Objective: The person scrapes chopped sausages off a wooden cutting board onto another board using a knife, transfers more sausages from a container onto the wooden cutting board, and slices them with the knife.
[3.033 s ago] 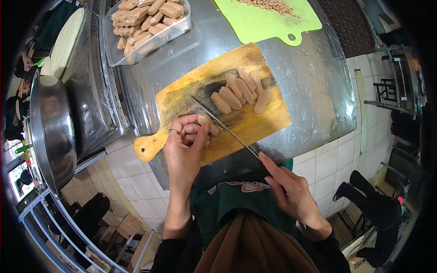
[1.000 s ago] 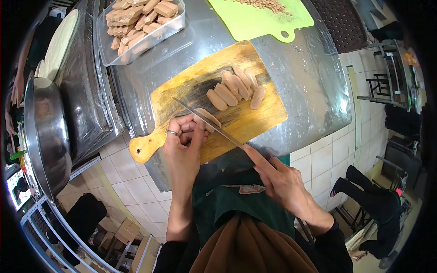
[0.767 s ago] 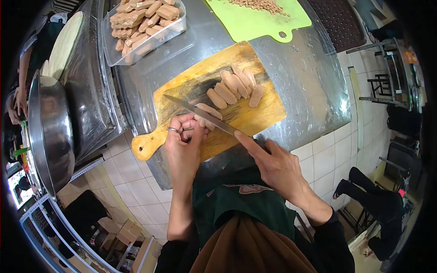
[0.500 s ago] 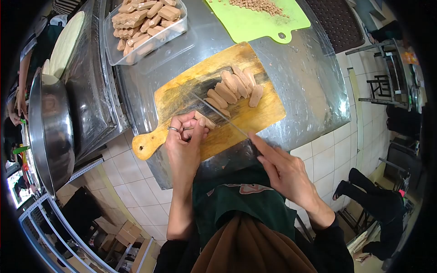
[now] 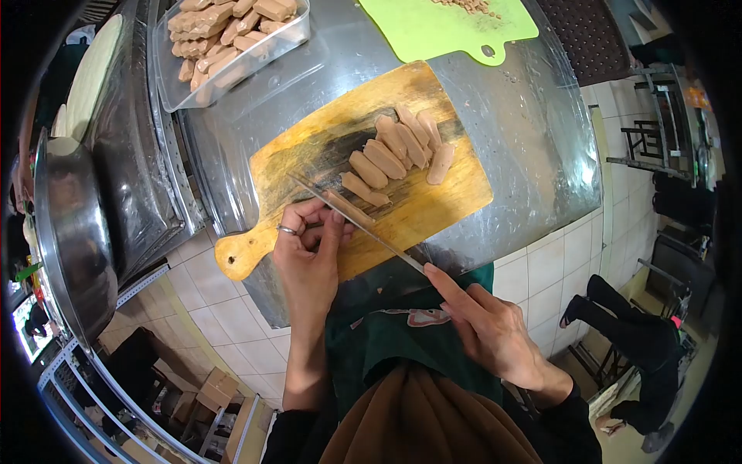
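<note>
My right hand (image 5: 491,329) is wrapped around a knife (image 5: 375,234), its handle mostly hidden in the grip. The long thin blade slants across a wooden cutting board (image 5: 448,201), its tip beyond the fingers of my left hand (image 5: 313,240). That left hand, with a ring on one finger, is closed at the board's near side on a piece of sausage, largely hidden by the fingers and blade. A narrow sausage slice (image 5: 353,209) lies along the blade's far side. Several cut sausage slices (image 5: 382,158) lie in a loose row further up the board.
A clear plastic tub (image 5: 294,46) of whole sausages (image 5: 220,39) stands at the upper left. A green cutting board (image 5: 433,35) with diced bits is at the top. Left of the metal table (image 5: 533,170) is a large steel bowl (image 5: 73,224). A person's dark-clothed legs (image 5: 618,309) show at right.
The knife has moved left and toward me, from the far side of the held sausage onto it. A slice now lies beyond the blade. The whole view has shifted slightly.
</note>
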The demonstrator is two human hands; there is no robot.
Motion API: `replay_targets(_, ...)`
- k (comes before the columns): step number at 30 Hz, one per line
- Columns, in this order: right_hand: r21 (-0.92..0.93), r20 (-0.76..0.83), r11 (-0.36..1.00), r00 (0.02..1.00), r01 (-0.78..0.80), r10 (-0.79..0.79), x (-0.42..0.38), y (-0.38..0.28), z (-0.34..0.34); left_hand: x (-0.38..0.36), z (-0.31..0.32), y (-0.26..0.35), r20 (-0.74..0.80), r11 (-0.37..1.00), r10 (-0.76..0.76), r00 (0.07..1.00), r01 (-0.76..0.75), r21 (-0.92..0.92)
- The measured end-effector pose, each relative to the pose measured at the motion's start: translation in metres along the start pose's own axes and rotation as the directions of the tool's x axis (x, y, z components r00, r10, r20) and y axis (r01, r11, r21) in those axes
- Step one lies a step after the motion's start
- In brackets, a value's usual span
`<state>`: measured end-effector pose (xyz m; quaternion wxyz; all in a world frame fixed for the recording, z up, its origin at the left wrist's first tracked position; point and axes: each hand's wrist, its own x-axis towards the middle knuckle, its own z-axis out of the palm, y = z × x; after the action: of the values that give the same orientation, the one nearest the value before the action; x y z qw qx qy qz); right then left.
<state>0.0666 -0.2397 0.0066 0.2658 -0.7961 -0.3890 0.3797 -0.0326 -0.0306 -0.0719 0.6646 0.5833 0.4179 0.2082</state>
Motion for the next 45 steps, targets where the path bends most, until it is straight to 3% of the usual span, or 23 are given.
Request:
replay_targets(10,-0.037,0.094,0.999,0.995,-0.028,0.031,0.005,-0.001,-0.006,-0.001,-0.003,0.001,-0.001,0.999,-0.045,0.999,0.045,0.006)
replay_targets(28,0.067,0.074,0.998,0.997,-0.008,0.003,0.052,0.000,0.016,0.000,0.003,0.012,-0.049,0.982,-0.132,0.990,0.138,0.131)
replay_targets(37,-0.034,-0.005,0.999,1.000,-0.015,0.015,0.021,0.008,0.015,-0.001,0.003,0.006,-0.048,0.993,-0.068,0.997,0.072,0.094)
replay_targets(40,-0.212,-0.063,0.976,0.997,0.038,-0.052,0.036,0.005,0.012,-0.003,0.002,0.005,-0.042,0.994,-0.054,0.998,0.058,0.095)
replay_targets(45,-0.198,-0.102,0.979,0.993,0.042,-0.063,0.021,0.014,0.017,0.000,0.003,0.004,-0.027,0.997,-0.013,1.000,0.016,0.082)
